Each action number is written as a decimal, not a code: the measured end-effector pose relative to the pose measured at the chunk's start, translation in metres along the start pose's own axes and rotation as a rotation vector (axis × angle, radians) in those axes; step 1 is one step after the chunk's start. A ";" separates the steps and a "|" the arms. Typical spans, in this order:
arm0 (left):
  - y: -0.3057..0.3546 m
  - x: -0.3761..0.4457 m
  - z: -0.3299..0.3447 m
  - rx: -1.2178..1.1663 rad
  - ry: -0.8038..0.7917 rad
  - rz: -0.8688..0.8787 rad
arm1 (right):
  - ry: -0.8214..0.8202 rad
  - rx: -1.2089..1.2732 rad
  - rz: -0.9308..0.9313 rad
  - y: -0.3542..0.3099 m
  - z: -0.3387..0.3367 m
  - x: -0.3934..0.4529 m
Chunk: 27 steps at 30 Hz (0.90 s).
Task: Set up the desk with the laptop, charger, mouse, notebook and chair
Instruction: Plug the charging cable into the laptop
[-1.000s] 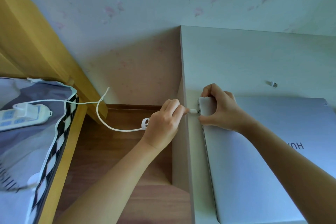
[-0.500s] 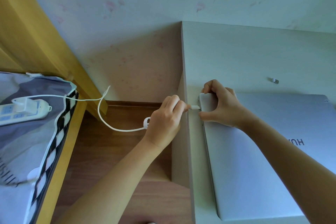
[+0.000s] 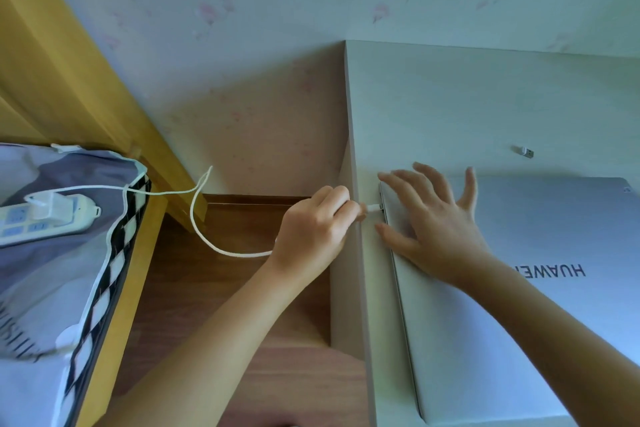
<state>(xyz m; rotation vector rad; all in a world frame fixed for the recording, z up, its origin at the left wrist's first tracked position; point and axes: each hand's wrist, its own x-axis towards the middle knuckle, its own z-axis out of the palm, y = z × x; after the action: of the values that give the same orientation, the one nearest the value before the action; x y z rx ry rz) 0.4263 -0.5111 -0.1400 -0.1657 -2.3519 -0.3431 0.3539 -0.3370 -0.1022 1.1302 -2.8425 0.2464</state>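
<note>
**Charger plug at laptop's left edge**

Left hand (image 3: pixel 313 229) pinches the charger plug (image 3: pixel 372 208); plug tip sits at the port on the closed laptop (image 3: pixel 519 288). Right hand (image 3: pixel 433 218), just right of the plug, lies with fingers spread flat on the lid's corner, grasping nothing. Cable (image 3: pixel 207 239) trails left from the grip to the power strip (image 3: pixel 45 215). Laptop lies on the desk (image 3: pixel 467 107).
</note>
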 end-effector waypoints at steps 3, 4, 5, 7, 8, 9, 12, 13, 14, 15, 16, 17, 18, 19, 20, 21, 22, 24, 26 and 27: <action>0.000 0.002 0.000 -0.004 -0.021 0.035 | -0.064 -0.063 0.030 -0.002 0.002 -0.019; -0.001 0.004 0.000 -0.010 -0.025 0.045 | -0.083 -0.063 0.041 -0.003 0.002 -0.021; -0.002 0.006 -0.001 -0.013 -0.035 0.063 | -0.098 -0.057 0.049 -0.004 0.002 -0.021; -0.005 0.008 -0.001 -0.012 -0.063 0.119 | -0.125 -0.042 0.060 -0.008 0.003 -0.020; -0.007 0.009 -0.002 -0.011 -0.079 0.153 | -0.133 -0.041 0.062 -0.009 0.003 -0.020; -0.008 0.009 -0.002 -0.013 -0.096 0.183 | -0.138 -0.044 0.062 -0.009 0.003 -0.020; -0.010 0.010 -0.002 -0.029 -0.132 0.214 | -0.145 -0.052 0.058 -0.009 0.003 -0.021; -0.010 0.010 -0.002 -0.032 -0.139 0.213 | -0.150 -0.053 0.057 -0.010 0.002 -0.020; -0.010 0.011 -0.002 -0.034 -0.145 0.212 | -0.155 -0.055 0.055 -0.010 0.002 -0.020; -0.010 0.011 -0.002 -0.034 -0.150 0.213 | -0.157 -0.057 0.054 -0.010 0.002 -0.020; -0.010 0.012 -0.002 -0.032 -0.155 0.218 | -0.158 -0.059 0.055 -0.010 0.002 -0.020; -0.010 0.013 -0.002 -0.027 -0.159 0.225 | -0.160 -0.062 0.057 -0.010 0.002 -0.020; -0.010 0.014 -0.002 -0.021 -0.161 0.230 | -0.162 -0.066 0.059 -0.010 0.002 -0.020; -0.010 0.016 -0.002 -0.016 -0.160 0.232 | -0.164 -0.070 0.061 -0.010 0.002 -0.020; -0.011 0.018 -0.002 -0.014 -0.156 0.234 | -0.166 -0.073 0.063 -0.010 0.002 -0.020; -0.011 0.021 -0.002 -0.016 -0.154 0.239 | -0.169 -0.074 0.065 -0.010 0.002 -0.020; -0.012 0.023 -0.003 -0.020 -0.157 0.250 | -0.171 -0.075 0.068 -0.010 0.001 -0.020; -0.015 0.025 -0.004 -0.045 -0.180 0.268 | -0.174 -0.079 0.070 -0.011 0.001 -0.019; -0.017 0.022 -0.003 -0.093 -0.213 0.246 | -0.179 -0.079 0.070 -0.011 0.000 -0.019; -0.018 0.020 -0.001 -0.121 -0.221 0.212 | -0.179 -0.079 0.071 -0.011 0.000 -0.020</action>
<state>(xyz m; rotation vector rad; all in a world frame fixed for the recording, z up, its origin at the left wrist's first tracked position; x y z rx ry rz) 0.4091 -0.5278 -0.1291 -0.5316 -2.5010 -0.3791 0.3757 -0.3315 -0.1034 1.0890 -3.0204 0.0379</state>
